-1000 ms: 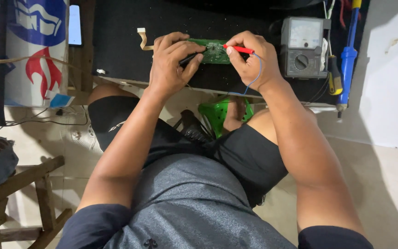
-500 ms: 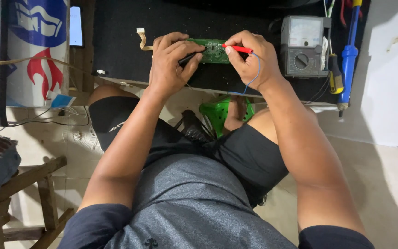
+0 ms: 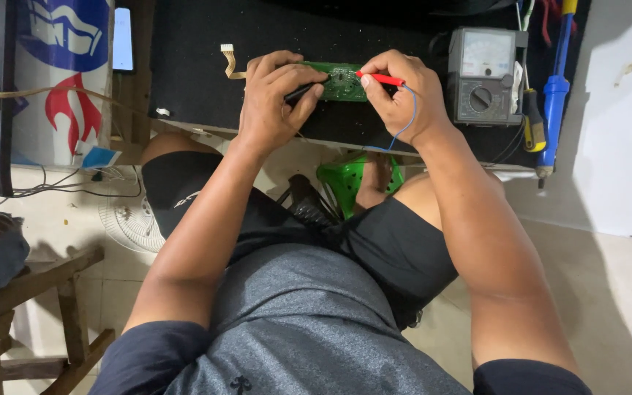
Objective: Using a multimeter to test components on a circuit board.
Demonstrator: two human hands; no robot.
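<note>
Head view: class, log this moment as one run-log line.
left hand: holds black probe | right hand: holds red probe | both tips on green circuit board | analog multimeter beside

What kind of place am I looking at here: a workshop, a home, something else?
Probably a small electronics repair bench. Both hands press probes to a green circuit board on a black mat, with an analog multimeter and a blue-handled tool beside it.

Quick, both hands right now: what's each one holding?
Left hand: closed on the black probe, tip on the green board.
Right hand: closed on the red probe, tip on the same board.
</note>
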